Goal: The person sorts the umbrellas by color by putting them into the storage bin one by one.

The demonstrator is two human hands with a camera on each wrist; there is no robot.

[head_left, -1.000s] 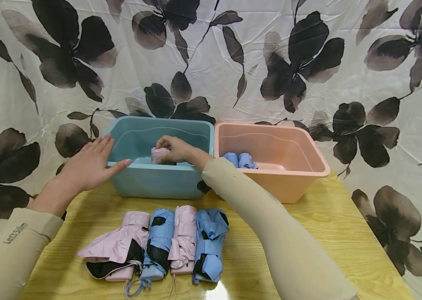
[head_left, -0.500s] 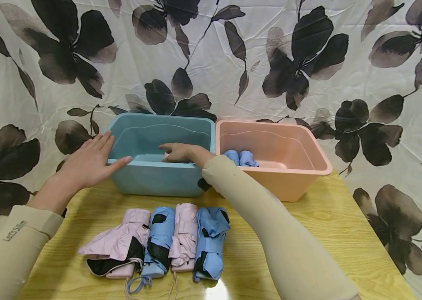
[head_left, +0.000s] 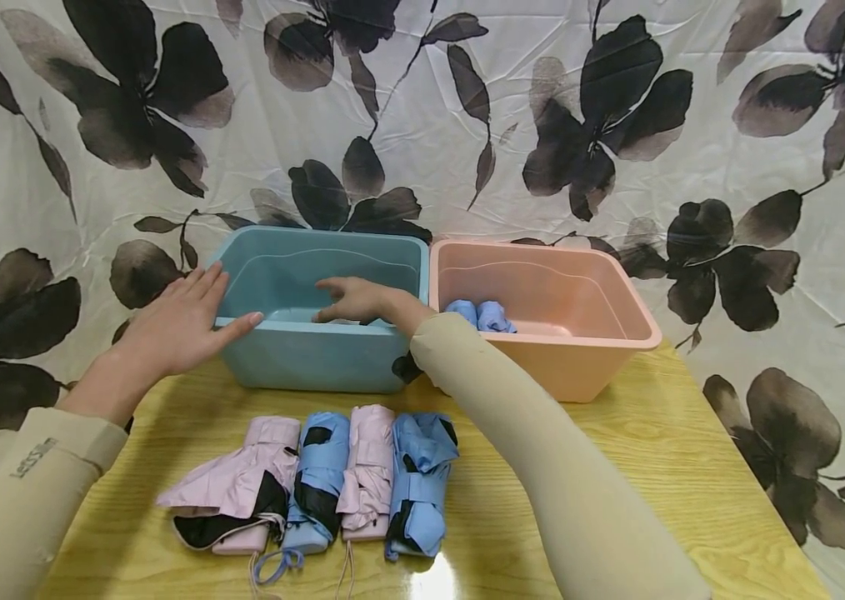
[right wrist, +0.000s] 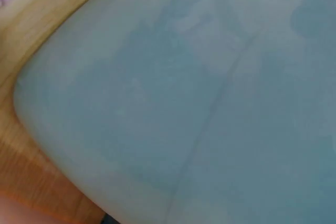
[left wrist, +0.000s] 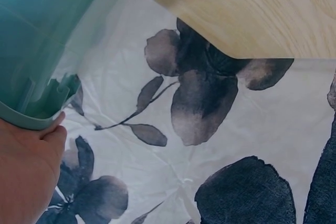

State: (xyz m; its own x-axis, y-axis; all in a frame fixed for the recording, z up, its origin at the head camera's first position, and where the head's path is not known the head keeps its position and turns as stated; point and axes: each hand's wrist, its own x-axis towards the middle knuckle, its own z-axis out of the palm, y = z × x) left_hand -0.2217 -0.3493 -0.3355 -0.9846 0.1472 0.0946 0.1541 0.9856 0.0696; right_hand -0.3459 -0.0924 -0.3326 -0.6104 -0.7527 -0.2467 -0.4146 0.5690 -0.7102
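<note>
My left hand (head_left: 175, 325) rests on the left rim of a teal bin (head_left: 317, 358), fingers straight and thumb along the front edge. In the left wrist view, that hand (left wrist: 29, 171) lies against the bin's rim. Inside the bin, close behind its front wall, is my right hand (head_left: 358, 300), its index finger and thumb spread apart. The front wall hides the bin's floor below that hand. The teal bin's outer wall (right wrist: 157, 103) fills most of the right wrist view, where the right fingers do not show.
To the right stands a peach bin (head_left: 542, 367) holding two rolled blue umbrellas (head_left: 495, 318). In front lie a loosely folded pink umbrella (head_left: 242, 483), a blue umbrella (head_left: 321, 479), a rolled pink umbrella (head_left: 367, 475) and another blue umbrella (head_left: 421, 492) on the wooden table (head_left: 497, 517).
My right hand held a rolled pink umbrella inside the teal bin, then lowered and let it go behind the front wall. Its fingers have since spread. My left hand stays on the rim.
</note>
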